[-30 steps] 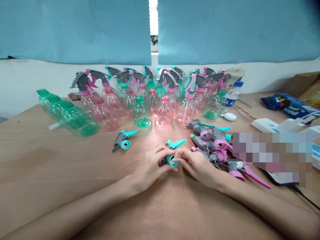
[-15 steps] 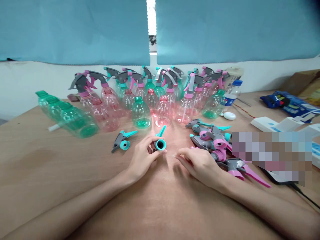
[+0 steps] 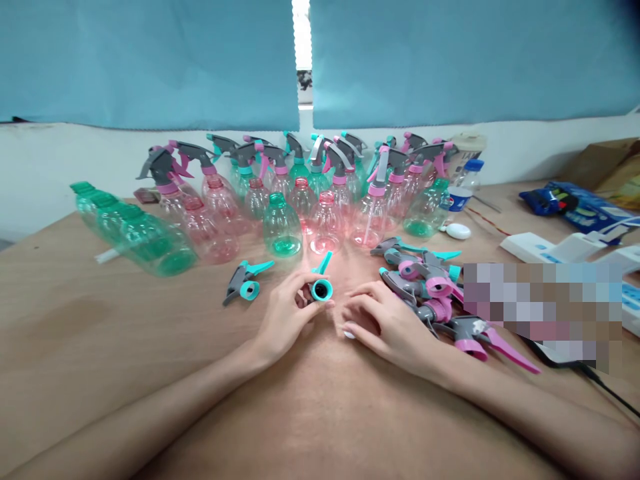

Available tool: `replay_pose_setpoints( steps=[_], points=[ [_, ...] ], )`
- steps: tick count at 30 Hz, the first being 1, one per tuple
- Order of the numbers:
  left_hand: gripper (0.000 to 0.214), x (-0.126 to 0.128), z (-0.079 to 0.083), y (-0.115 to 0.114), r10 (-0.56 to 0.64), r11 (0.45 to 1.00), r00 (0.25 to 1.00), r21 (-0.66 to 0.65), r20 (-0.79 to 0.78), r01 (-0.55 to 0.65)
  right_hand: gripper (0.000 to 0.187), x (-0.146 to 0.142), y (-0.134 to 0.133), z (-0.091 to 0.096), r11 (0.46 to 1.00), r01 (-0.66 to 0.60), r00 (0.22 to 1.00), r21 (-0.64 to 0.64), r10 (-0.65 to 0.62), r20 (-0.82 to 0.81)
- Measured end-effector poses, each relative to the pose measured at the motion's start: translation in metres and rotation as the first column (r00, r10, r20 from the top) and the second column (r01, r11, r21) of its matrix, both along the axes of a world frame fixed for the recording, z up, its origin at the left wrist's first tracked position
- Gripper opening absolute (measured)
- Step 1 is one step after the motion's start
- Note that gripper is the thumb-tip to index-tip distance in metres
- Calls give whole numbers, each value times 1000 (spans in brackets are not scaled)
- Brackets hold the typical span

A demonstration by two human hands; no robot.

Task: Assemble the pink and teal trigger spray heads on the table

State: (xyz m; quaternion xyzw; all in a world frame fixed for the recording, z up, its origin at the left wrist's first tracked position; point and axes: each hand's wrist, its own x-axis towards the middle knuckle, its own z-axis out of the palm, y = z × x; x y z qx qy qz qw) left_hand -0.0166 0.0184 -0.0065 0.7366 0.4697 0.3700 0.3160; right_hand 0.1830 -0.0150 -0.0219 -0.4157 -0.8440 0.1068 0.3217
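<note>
In the middle of the table my left hand (image 3: 283,320) is closed round a grey and turquoise spray head (image 3: 323,289), its open collar turned toward me and its turquoise trigger pointing away. Just to the right, my right hand (image 3: 387,327) rests low over the tabletop, fingers curved and apart. At its thumb tip is a small white spot (image 3: 349,335); whether this is a loose piece or the nail, I cannot tell. Another turquoise spray head (image 3: 249,283) lies left of my left hand. A pile of pink and turquoise spray heads (image 3: 440,310) lies beside my right hand.
Behind my hands stand several open bottles, among them a green bottle (image 3: 283,227) and a pink bottle (image 3: 327,227). Farther back are bottles with spray heads fitted (image 3: 340,177). At the right are a white power strip (image 3: 535,250), a blue packet (image 3: 590,210) and a black cable (image 3: 610,393).
My right hand has opened from a pinch, its fingers spreading and its thumb dropping toward the table. My left hand holds the spray head in the same place.
</note>
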Motion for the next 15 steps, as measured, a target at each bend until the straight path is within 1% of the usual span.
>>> replay_pose_setpoints(
  steps=[3, 5, 7, 11, 15],
  points=[
    [24, 0, 0, -1, -13, 1000, 1000, 18, 20, 13, 28, -1, -1, -3, 1000, -21, 992, 0, 21, 127],
    [24, -1, 0, -1, -14, 999, 1000, 46, 28, 13, 31, 0, -3, -4, 1000, -9, 986, -2, 10, 164],
    [25, -1, -1, -1, -11, 997, 1000, 71, 29, 9, 31, 0, -3, -6, 1000, 6, 989, -9, -4, 149],
    [26, -1, -1, -1, -13, 997, 999, 72, 32, 11, 19, -1, -2, -11, 999, 38, 996, -5, -38, 80],
    [26, 0, 1, -3, -16, 996, 1000, 84, 13, 15, 18, -2, -1, -15, 998, 56, 997, -42, -53, 50]
  ],
)
